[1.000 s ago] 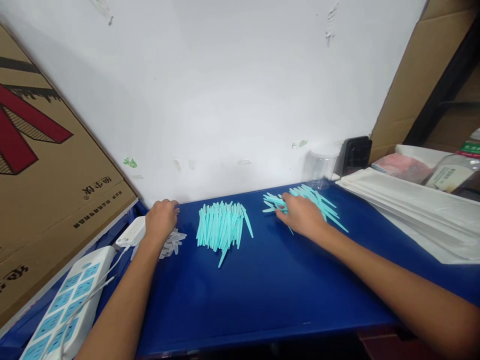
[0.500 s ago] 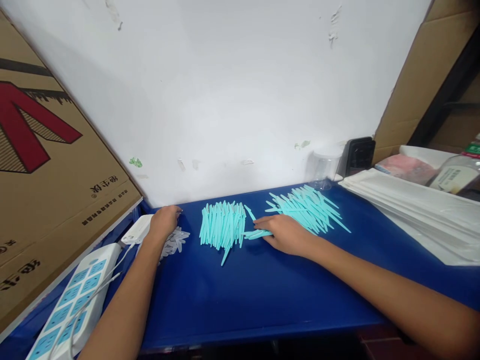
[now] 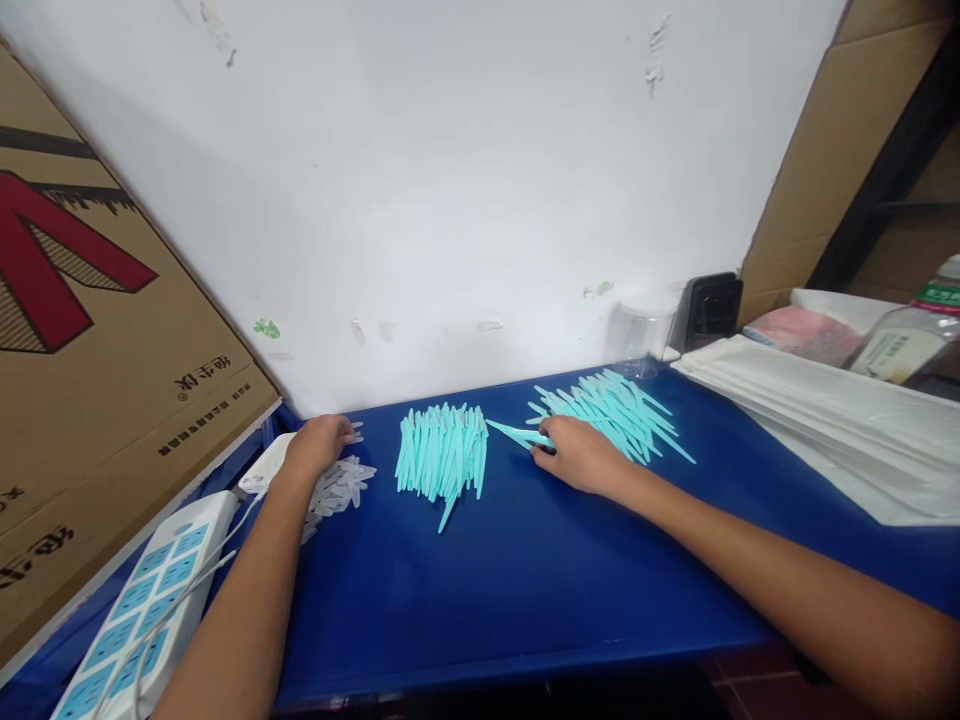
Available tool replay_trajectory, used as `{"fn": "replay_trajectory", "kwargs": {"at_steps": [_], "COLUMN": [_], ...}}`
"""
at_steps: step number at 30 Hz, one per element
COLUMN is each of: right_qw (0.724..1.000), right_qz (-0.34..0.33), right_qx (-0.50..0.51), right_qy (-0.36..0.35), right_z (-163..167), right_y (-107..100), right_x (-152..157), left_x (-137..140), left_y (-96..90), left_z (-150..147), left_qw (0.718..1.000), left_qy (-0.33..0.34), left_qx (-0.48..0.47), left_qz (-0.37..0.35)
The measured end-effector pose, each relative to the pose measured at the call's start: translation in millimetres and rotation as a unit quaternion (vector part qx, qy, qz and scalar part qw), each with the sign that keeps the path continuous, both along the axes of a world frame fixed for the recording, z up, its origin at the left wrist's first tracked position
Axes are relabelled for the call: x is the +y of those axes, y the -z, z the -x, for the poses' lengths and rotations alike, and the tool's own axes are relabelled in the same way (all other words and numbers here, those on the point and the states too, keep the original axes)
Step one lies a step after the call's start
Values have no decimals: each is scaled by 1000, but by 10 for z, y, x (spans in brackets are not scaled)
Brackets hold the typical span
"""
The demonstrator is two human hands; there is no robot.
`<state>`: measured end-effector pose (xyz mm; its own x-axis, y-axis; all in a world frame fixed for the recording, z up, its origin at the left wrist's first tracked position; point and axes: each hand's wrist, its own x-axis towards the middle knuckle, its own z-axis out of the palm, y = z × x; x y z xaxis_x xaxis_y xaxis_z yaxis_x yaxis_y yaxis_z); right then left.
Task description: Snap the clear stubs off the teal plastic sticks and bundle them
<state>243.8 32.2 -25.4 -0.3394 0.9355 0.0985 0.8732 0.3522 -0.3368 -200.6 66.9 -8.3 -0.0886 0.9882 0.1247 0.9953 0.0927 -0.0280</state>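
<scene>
My right hand (image 3: pixel 576 452) is closed on a few slim turquoise plastic sticks, which look like eyebrow razors (image 3: pixel 521 435). Their narrow ends point left toward a neat row of the same razors (image 3: pixel 441 450), lying side by side. Just behind my right hand is a looser heap of razors (image 3: pixel 626 410). On the left, my left hand (image 3: pixel 321 445) pinches small clear plastic caps (image 3: pixel 357 432), whose ends stick out past the fingertips. Below it lies a pile of similar clear caps (image 3: pixel 341 488), partly hidden by the wrist.
A blue-covered table (image 3: pixel 480 600) meets the white wall. A power strip (image 3: pixel 150 600) with cables and a white box (image 3: pixel 266 462) lie left, beside a large carton (image 3: pixel 150 330). A clear jar (image 3: pixel 646 340), white sheets (image 3: pixel 810 430) and a bottle (image 3: pixel 911 335) stand right.
My right hand has shifted slightly up and right, now gathering the loose razor with those it held. Clear caps now show at my left fingertips. The view has shifted slightly.
</scene>
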Motion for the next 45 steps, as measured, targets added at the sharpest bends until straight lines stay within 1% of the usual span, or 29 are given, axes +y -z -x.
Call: {"fn": "replay_trajectory", "kwargs": {"at_steps": [4, 8, 12, 14, 16, 18, 19, 21, 23, 26, 29, 35, 42, 45], "right_qw": [1000, 999, 998, 998, 999, 998, 998, 995, 985, 955, 936, 930, 933, 934], "right_qz": [22, 45, 59, 52, 38, 25, 21, 13, 0, -12, -5, 16, 29, 35], "right_qx": [-12, -18, -15, -5, 13, 37, 48, 90, 168, 297, 345, 359, 350, 346], "right_qy": [16, 16, 17, 21, 30, 40, 43, 43, 32, -19, -67, -77, -74, -76], "right_z": [-43, -77, -114, -141, -168, -187, -192, -191, -183, -171, -159, -128, -128, -117], "right_y": [-42, -62, -49, -45, -58, -96, -124, -187, -245, -289, -290, -298, -307, -303], "right_x": [8, 32, 63, 81, 98, 111, 115, 113, 105, 90, 76, 42, 27, 15], "left_x": [60, 63, 29, 7, -20, -51, -68, -102, -137, -188, -234, -304, -353, -382], "left_y": [46, 45, -3, -48, -107, -170, -198, -236, -244, -212, -171, -129, -145, -170], "left_z": [-6, -68, -134, -172, -232, -325, -386, -529, -686, -911, -1091, -1280, -1345, -1386], "left_qw": [999, 997, 995, 995, 990, 978, 967, 938, 906, 871, 850, 832, 829, 831], "left_qy": [20, 41, 60, 67, 83, 102, 109, 117, 132, 165, 184, 195, 220, 221], "left_qx": [-30, -58, -74, -79, -107, -171, -215, -313, -394, -460, -492, -520, -512, -508], "left_qz": [6, 1, -4, -9, -29, -63, -77, -90, -79, -55, -31, 3, 38, 46]}}
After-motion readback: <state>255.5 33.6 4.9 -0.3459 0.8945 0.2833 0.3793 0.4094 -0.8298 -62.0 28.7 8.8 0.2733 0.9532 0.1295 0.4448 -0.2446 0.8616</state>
